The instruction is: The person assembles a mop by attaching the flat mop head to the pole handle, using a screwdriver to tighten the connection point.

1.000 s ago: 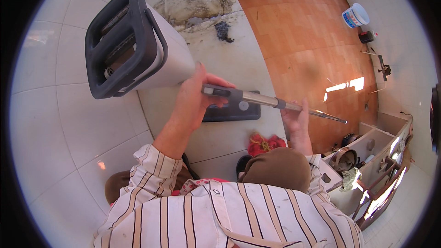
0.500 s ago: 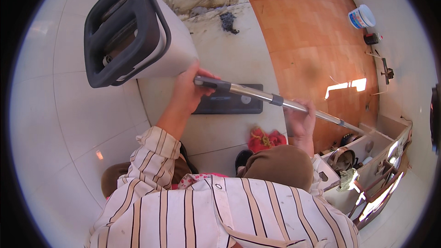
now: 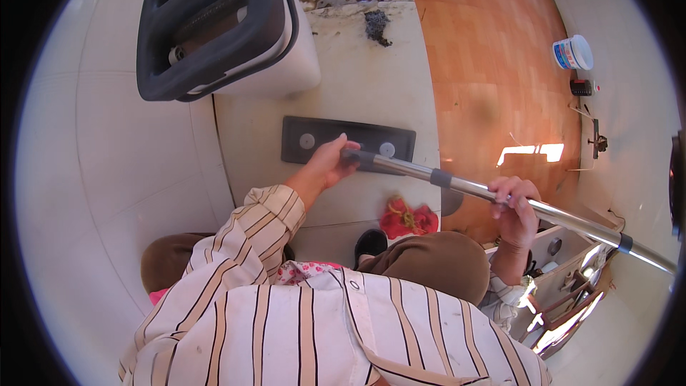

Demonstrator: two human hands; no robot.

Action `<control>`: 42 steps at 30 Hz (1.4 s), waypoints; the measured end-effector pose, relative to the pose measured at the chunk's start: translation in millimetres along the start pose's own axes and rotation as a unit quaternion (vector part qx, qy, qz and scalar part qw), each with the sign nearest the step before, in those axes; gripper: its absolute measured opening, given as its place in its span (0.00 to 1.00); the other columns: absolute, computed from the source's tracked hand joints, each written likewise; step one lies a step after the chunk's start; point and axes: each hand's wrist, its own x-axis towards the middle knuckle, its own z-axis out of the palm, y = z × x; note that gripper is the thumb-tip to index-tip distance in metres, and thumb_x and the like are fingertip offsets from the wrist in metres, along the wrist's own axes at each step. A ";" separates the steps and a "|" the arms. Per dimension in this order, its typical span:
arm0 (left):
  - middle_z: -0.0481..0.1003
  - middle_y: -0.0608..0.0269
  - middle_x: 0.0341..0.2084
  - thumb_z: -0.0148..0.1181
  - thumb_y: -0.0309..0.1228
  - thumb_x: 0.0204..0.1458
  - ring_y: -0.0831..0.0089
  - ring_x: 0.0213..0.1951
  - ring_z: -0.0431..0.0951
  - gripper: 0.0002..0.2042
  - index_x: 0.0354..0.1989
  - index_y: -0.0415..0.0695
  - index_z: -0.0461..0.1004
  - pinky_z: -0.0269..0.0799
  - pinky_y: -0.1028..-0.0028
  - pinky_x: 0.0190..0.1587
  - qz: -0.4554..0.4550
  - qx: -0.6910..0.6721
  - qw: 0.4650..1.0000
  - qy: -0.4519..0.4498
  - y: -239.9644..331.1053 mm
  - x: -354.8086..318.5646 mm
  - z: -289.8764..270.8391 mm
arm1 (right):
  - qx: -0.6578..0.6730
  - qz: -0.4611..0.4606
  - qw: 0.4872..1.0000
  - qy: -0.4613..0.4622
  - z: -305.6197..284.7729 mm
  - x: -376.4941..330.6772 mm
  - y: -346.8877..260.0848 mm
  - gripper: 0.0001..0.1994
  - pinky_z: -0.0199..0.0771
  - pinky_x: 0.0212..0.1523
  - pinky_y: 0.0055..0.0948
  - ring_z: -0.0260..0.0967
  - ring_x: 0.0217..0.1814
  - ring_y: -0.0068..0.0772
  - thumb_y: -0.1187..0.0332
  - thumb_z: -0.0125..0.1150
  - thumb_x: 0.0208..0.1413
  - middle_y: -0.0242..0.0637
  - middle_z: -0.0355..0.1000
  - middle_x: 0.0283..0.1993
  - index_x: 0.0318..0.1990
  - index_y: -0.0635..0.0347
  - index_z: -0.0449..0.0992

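Observation:
A silver telescopic mop pole (image 3: 468,187) with grey collars slants across in front of me, running off to the lower right. My left hand (image 3: 330,161) is closed round its dark grey end. Farther along, my right hand (image 3: 516,211) grips the metal tube with curled fingers. Under the pole's left end, a dark rectangular mop plate (image 3: 343,131) with two round pale discs lies on the light floor; I cannot tell whether the pole joins it. Beyond it to the left stands a white mop bucket (image 3: 296,64) with a dark grey rim and carry handle.
A red cloth bundle (image 3: 411,218) lies by my shoe (image 3: 371,243). Dark grime (image 3: 377,27) marks the far slab. Along the right wall are a white tub (image 3: 574,52), a dark bottle (image 3: 582,87) and an open drawer box (image 3: 557,279). White tiles line the left.
My left hand has come away from the bucket toward me and right, still on the pole end. My right hand has moved right with the pole. The plate appears shifted and slightly turned.

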 end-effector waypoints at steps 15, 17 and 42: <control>0.67 0.40 0.40 0.44 0.21 0.45 0.49 0.41 0.69 0.24 0.55 0.36 0.55 0.65 0.64 0.45 0.372 0.506 0.774 0.077 -48.3 26.9 -22.2 | -0.050 0.026 0.992 0.110 27.6 12.0 45.8 0.08 0.72 0.32 0.26 0.67 0.38 0.38 0.69 0.54 0.52 0.43 0.67 0.31 0.27 0.65 0.68; 0.66 0.39 0.43 0.43 0.19 0.44 0.48 0.47 0.66 0.25 0.55 0.34 0.54 0.62 0.64 0.49 0.355 0.504 0.786 0.052 -54.9 22.2 -12.1 | -0.080 0.064 0.988 0.119 28.4 8.7 44.8 0.07 0.72 0.33 0.26 0.67 0.37 0.37 0.70 0.54 0.52 0.44 0.68 0.32 0.27 0.65 0.68; 0.66 0.43 0.40 0.54 0.28 0.43 0.50 0.41 0.70 0.22 0.48 0.42 0.57 0.68 0.60 0.41 0.306 0.457 0.811 0.201 -36.0 -31.5 36.3 | -0.327 0.185 0.927 0.001 115.2 42.1 -6.4 0.04 0.71 0.40 0.22 0.67 0.44 0.30 0.76 0.51 0.51 0.50 0.67 0.48 0.35 0.66 0.69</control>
